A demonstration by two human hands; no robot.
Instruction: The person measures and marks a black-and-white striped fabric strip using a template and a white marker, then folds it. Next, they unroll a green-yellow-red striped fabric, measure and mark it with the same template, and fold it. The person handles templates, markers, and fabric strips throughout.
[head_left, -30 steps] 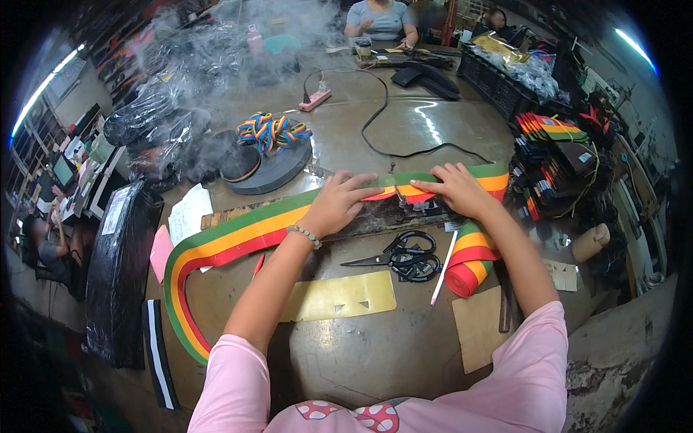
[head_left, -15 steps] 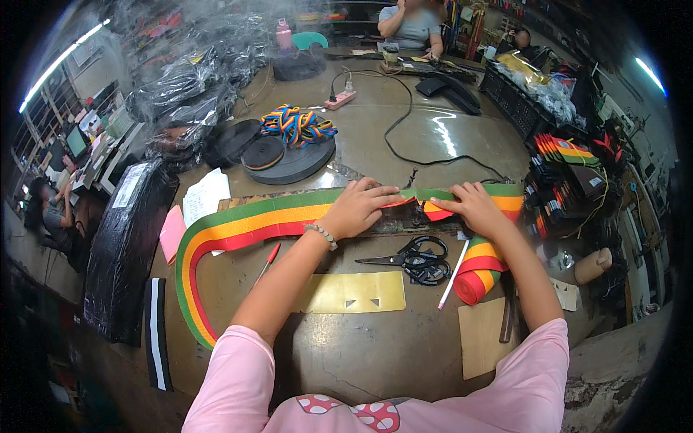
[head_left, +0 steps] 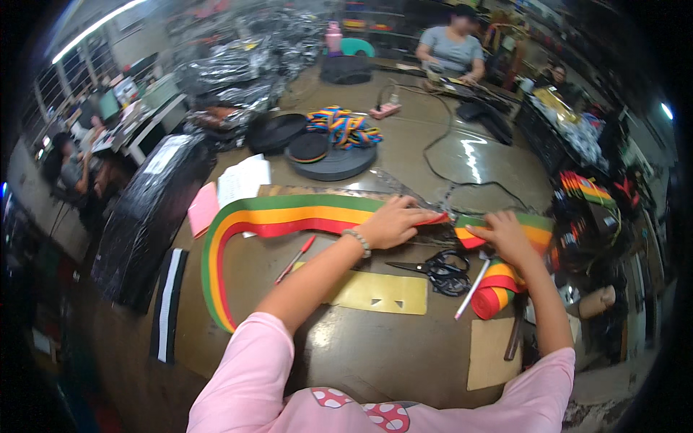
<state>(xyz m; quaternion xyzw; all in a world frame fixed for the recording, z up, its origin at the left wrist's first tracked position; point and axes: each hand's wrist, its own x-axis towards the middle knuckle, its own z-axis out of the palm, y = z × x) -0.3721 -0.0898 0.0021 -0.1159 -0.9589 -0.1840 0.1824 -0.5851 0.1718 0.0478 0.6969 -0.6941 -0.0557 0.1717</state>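
A wide green, yellow and red striped webbing band (head_left: pixel 289 211) curves across the table in front of me. My left hand (head_left: pixel 397 221) grips it near its right end, with the fingers stretched along it. Across a small gap lies the end of a second striped band (head_left: pixel 538 231). My right hand (head_left: pixel 507 234) holds that end, its thumb on the top face. This second piece runs down to a roll (head_left: pixel 493 300) below my right hand. Black-handled scissors (head_left: pixel 447 272) lie between my forearms, beside a white pen (head_left: pixel 473 290).
Nearby lie a yellow template (head_left: pixel 379 292), a red pen (head_left: pixel 296 258), brown cardboard (head_left: pixel 494 353) and a black-and-white strip (head_left: pixel 167 303). Farther off are webbing coils (head_left: pixel 336 164), a black cable (head_left: pixel 431 148) and a pink power strip (head_left: pixel 385 110). A person (head_left: pixel 453 54) sits across the table.
The two band ends, almost meeting before, now stand apart with a visible gap. My right hand has drawn back to the right. The view has shifted, and the person opposite has lowered a raised arm.
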